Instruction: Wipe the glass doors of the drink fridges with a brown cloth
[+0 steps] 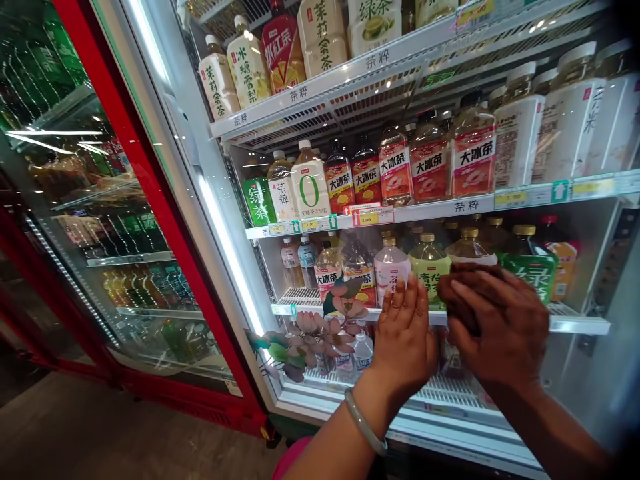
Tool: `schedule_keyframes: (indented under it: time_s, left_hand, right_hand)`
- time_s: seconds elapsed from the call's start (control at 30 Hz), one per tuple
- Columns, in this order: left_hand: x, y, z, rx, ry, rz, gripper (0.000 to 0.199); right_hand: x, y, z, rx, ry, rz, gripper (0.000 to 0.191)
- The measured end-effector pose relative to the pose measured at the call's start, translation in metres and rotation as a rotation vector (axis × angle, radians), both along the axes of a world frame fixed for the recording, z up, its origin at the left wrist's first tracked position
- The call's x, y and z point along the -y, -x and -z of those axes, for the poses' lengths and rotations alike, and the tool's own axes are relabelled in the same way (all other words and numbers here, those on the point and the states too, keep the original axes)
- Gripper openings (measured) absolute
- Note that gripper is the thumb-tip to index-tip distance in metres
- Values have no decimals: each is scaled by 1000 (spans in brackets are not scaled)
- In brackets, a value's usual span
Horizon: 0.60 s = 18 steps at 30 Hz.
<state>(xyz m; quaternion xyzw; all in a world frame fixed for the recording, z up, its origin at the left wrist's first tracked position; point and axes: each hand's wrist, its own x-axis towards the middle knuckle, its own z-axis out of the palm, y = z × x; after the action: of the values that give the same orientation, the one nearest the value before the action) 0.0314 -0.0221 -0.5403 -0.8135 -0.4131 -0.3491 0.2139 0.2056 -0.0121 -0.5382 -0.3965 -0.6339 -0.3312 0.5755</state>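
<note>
My left hand (405, 340), with a pale bangle (366, 423) on its wrist, is raised in front of the lower bottle shelf. Its fingers are stretched out close together and nothing shows in them. Just behind its fingertips stands a pink-labelled bottle (393, 263). To the right, my right hand (505, 327) bends its fingers over a dark brown crumpled thing (457, 300), whose kind I cannot make out. Behind the hands are a yellow-green-labelled bottle (429, 260) and a green-labelled bottle (530, 260). Pink lotus flowers (325, 330) overlap the shelves, apparently on glass.
Shelves of tea bottles rise above, their front edge (435, 208) carrying price tags. A red-framed door (150, 220) slants on the left, with more drinks behind it. Grey floor (60, 427) shows at the lower left.
</note>
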Motion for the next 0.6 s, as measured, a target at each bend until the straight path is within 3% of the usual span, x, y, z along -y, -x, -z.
schedule_keyframes:
  time_s: [0.17, 0.3, 0.4, 0.53, 0.6]
  left_hand:
    - [1, 7, 0, -13, -4, -29, 82]
    - [3, 14, -2, 8, -27, -62, 81]
    - [5, 19, -2, 20, -30, -87, 81]
    - [4, 26, 1, 25, -23, -92, 81]
    - [3, 30, 2, 29, -29, -87, 83]
  right_hand:
    - [-2, -10, 7, 157, 7, -76, 50]
    - [-9, -24, -15, -103, -141, 19, 69]
    - [-7, -4, -22, -182, -138, 70, 67]
    - [1, 35, -5, 74, -46, -69, 50]
    - [3, 41, 4, 160, -44, -117, 45]
